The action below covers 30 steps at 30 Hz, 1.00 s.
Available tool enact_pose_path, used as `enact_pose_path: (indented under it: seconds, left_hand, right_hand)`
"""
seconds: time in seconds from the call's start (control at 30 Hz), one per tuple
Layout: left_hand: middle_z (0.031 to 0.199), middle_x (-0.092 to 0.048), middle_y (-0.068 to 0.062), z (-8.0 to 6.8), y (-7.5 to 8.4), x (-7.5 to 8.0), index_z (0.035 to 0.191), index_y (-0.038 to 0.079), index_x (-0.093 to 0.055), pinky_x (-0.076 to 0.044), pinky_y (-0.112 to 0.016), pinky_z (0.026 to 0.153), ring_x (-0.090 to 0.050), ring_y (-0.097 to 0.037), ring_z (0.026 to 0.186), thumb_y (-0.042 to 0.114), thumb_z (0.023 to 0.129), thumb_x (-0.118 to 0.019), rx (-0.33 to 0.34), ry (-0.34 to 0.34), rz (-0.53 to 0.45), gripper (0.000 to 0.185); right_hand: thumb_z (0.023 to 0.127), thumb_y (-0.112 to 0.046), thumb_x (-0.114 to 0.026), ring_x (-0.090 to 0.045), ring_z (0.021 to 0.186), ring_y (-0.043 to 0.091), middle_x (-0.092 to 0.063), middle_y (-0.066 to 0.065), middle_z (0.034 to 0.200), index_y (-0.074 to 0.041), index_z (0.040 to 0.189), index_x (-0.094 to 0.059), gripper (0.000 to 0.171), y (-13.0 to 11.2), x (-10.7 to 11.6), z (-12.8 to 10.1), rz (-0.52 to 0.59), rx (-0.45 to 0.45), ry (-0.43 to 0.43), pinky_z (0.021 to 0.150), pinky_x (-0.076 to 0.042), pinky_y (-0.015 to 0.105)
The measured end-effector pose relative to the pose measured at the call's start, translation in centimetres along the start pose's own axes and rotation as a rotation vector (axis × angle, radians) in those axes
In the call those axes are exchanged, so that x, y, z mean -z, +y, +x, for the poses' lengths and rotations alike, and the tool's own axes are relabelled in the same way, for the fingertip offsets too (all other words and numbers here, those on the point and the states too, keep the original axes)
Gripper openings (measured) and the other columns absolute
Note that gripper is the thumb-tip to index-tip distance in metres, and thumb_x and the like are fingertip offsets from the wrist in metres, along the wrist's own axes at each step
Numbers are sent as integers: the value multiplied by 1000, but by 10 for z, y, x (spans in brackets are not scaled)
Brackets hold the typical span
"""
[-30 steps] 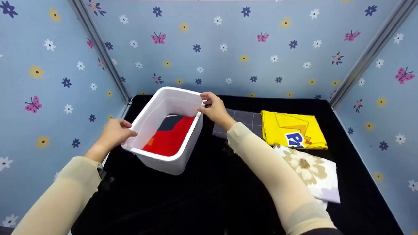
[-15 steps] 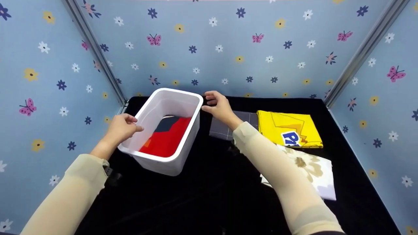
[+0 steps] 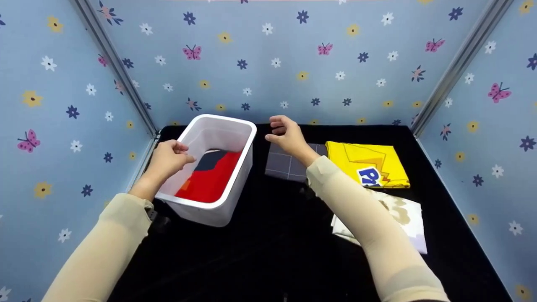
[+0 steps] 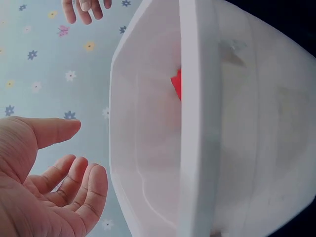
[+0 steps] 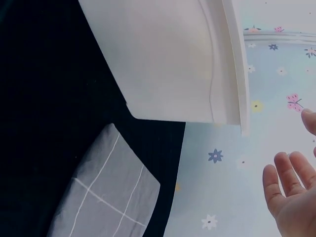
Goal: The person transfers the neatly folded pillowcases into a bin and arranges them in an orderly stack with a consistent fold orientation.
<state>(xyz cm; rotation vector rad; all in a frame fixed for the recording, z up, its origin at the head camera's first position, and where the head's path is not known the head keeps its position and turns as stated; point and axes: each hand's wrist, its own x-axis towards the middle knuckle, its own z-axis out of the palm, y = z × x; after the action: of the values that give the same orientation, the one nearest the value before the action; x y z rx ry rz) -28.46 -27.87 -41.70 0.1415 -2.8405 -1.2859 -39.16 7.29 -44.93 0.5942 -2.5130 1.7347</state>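
A white plastic bin (image 3: 235, 191) stands at the left of the table, with folded red cloth (image 3: 212, 180) and a dark navy piece (image 3: 209, 161) inside it. Over the bin's left side hovers my left hand (image 3: 167, 160); in the left wrist view its thumb and fingers are apart, holding nothing and clear of the rim. My right hand (image 3: 289, 136) is in the air just right of the bin, fingers loosely bent and nothing in them. Beneath it lies a folded grey cloth (image 3: 279, 165) with white grid lines, partly covered by the hand and wrist.
A folded yellow cloth (image 3: 369, 159) with printed lettering lies right of the grey one. Nearer me is a folded white cloth (image 3: 413, 218) with a beige flower, partly behind my right sleeve. Flower-patterned walls (image 3: 285, 42) enclose the black-covered table (image 3: 260, 251).
Both hands have let go of the bin's rim. The right hand has drawn away to the right, and the left has lifted off and shifted slightly inward. The head view has turned slightly.
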Motion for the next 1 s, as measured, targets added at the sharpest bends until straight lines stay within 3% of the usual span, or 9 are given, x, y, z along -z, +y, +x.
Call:
enact_pose_path:
  seconds: [0.13, 0.43, 0.63, 0.8, 1.0]
  left_hand:
    - [118, -70, -21, 2, 6, -7, 128, -6, -65, -54, -18, 69, -65, -21, 90, 17, 96, -78, 6, 0, -23, 42]
    - [121, -69, -21, 7, 22, -19, 133, -6, -64, -55, -19, 74, -68, -27, 95, 21, 98, -77, 15, -43, -67, 46]
    - [116, -65, -17, 12, 26, -25, 134, -7, -62, -55, -20, 74, -63, -17, 85, 20, 97, -77, -1, -72, -103, 47]
    - [111, -62, -10, 16, 30, -34, 130, -5, -62, -55, -20, 73, -62, -18, 86, 18, 97, -78, 4, -84, -149, 43]
    - [110, -65, -12, 20, 37, -45, 126, -5, -64, -54, -19, 70, -62, -13, 80, 16, 95, -79, -6, -74, -147, 40]
  right_hand:
    - [98, -3, -79, -68, 125, 39, -66, 22, 140, -1, 147, -61, 52, 3, 8, -2, 12, -11, -9, 107, -58, 46]
    - [98, -3, -79, -67, 125, 39, -66, 22, 139, -2, 148, -60, 53, 7, 25, -8, 23, -24, -9, 106, -59, 47]
    - [98, -3, -79, -67, 126, 41, -66, 22, 139, -2, 148, -61, 53, 9, 36, -11, 16, -27, 2, 106, -59, 47]
    - [99, -4, -78, -66, 128, 43, -65, 23, 141, -2, 149, -59, 53, 12, 45, -16, 18, -42, 8, 106, -58, 48]
    - [98, -4, -79, -67, 127, 43, -66, 24, 140, -1, 149, -60, 54, 17, 55, -21, 8, -40, 39, 105, -59, 47]
